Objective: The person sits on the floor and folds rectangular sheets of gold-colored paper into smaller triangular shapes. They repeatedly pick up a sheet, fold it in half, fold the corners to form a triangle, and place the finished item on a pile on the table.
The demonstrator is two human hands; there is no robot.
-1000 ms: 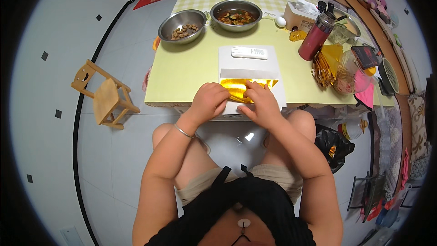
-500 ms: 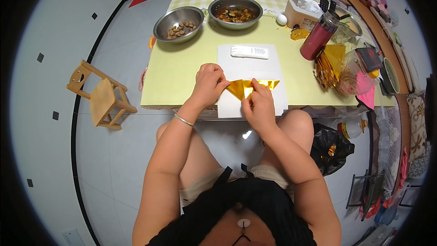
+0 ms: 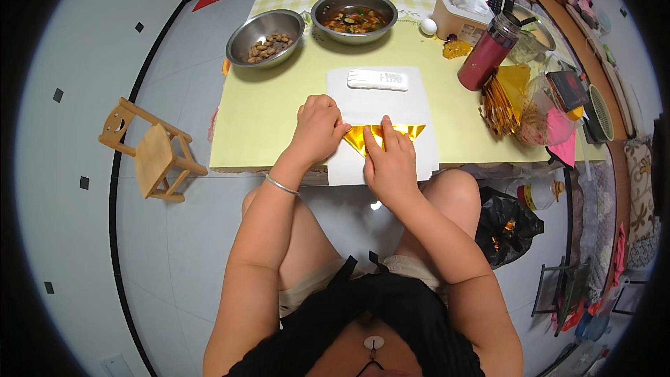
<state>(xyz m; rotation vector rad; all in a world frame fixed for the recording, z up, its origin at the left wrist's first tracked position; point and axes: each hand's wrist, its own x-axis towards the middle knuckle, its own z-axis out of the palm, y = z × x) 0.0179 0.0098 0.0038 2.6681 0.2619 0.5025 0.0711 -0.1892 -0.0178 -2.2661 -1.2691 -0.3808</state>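
Observation:
A shiny gold paper (image 3: 359, 137), folded into a downward-pointing triangle, lies on a white sheet (image 3: 380, 105) near the front edge of the yellow table (image 3: 265, 119). My left hand (image 3: 317, 128) presses on the triangle's left end with curled fingers. Over its middle and lower tip rests my right hand (image 3: 387, 160), fingers pointing up along the fold. Both hands are on the gold paper. A white remote (image 3: 377, 79) lies at the far end of the white sheet.
Two metal bowls (image 3: 265, 36) (image 3: 354, 15) with food stand at the back. A red bottle (image 3: 486, 52), a tissue box (image 3: 460, 14), an egg (image 3: 428, 26), gold paper stacks (image 3: 508, 91) and a clear jar (image 3: 541, 115) crowd the right. A small wooden stool (image 3: 150, 150) stands on the floor to the left.
The gold paper went from a wider folded strip to a downward triangle. My left hand shifted to its left end and my right hand moved down over the tip.

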